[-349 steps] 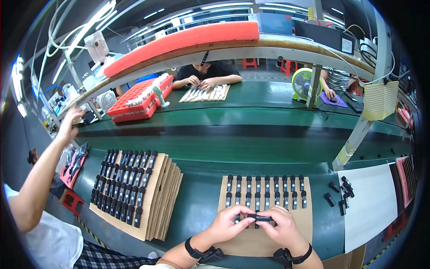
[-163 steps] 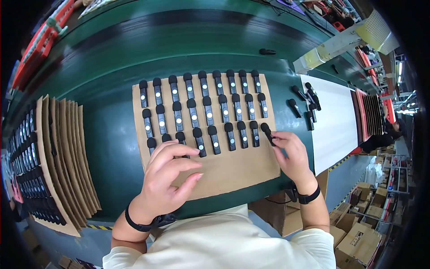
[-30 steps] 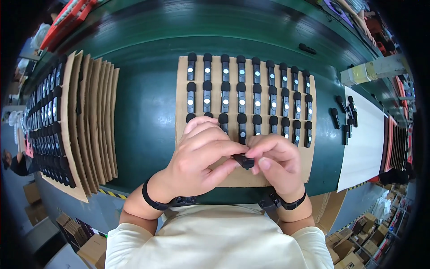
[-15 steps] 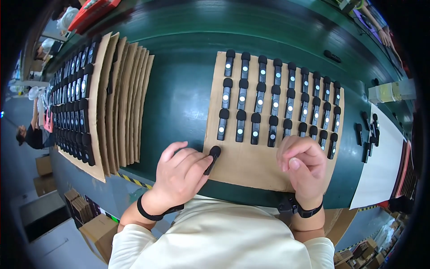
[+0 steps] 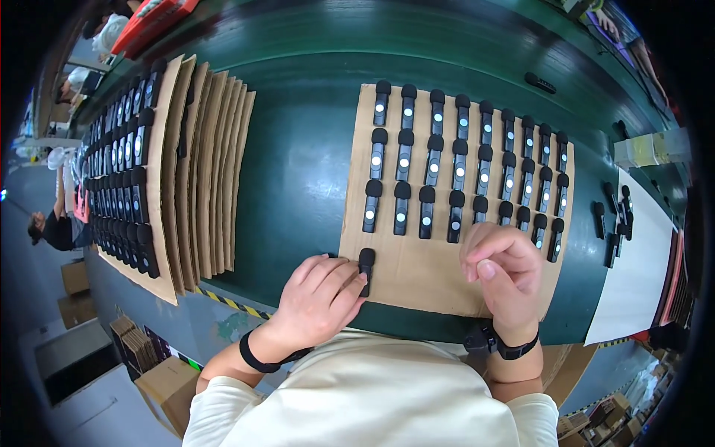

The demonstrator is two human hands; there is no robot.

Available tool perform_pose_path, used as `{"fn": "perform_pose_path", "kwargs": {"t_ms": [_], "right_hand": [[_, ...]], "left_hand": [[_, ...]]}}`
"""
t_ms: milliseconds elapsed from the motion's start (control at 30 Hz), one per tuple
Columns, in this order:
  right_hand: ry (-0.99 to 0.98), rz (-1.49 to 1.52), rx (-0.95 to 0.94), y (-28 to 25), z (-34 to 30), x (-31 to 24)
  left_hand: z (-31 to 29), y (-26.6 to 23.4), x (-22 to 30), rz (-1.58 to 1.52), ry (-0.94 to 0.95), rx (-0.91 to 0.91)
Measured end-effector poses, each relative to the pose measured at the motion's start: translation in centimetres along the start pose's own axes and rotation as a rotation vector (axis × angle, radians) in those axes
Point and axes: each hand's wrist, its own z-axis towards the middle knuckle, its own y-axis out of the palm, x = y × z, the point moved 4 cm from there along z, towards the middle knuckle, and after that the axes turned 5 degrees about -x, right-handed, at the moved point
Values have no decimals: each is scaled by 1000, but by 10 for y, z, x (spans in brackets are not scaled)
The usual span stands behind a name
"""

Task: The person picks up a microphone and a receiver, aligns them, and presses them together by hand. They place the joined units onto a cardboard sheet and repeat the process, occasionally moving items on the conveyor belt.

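Observation:
A brown cardboard sheet point(image 5: 424, 277) carries rows of small black microphones with foam heads, most showing a pale round dot. At the sheet's near left corner, my left hand point(image 5: 316, 298) is closed on one such microphone point(image 5: 366, 267), its foam head pointing away from me. The fingers grip its lower right side and cover part of the body. My right hand point(image 5: 510, 264) hovers over the near right part of the sheet, fingers curled in toward the thumb. Nothing shows between them, and the hand hides part of the nearest row point(image 5: 455, 216).
Left stand stacked cardboard sheets point(image 5: 216, 171), with black microphones point(image 5: 138, 201) in rows on the outermost. Loose microphones point(image 5: 620, 216) lie at right by a white sheet point(image 5: 633, 261). Another microphone point(image 5: 540, 83) lies on the green table point(image 5: 290, 149) beyond. Other people are at the edges.
My left hand has moved right and slightly nearer to me with the microphone, which has turned from slanting to nearly straight. My right hand has hardly moved.

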Motion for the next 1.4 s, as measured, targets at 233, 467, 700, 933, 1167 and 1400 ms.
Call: {"fn": "perform_pose_path", "kwargs": {"t_ms": [233, 467, 700, 933, 1167, 1400], "right_hand": [[10, -25, 8, 3, 1, 0], [-3, -13, -7, -1, 1, -2], [-19, -143, 26, 4, 4, -12], [-196, -589, 92, -16, -1, -68], [-122, -1256, 242, -96, -6, -115], [122, -1695, 368, -233, 30, -135]], "left_hand": [[6, 0, -5, 45, -29, 6], [13, -5, -6, 34, -23, 2], [52, -57, -3, -136, -10, 86], [135, -105, 14, -571, 204, 227], [212, -87, -13, -932, 53, 153], [285, -68, -48, -506, -77, -69]]}}
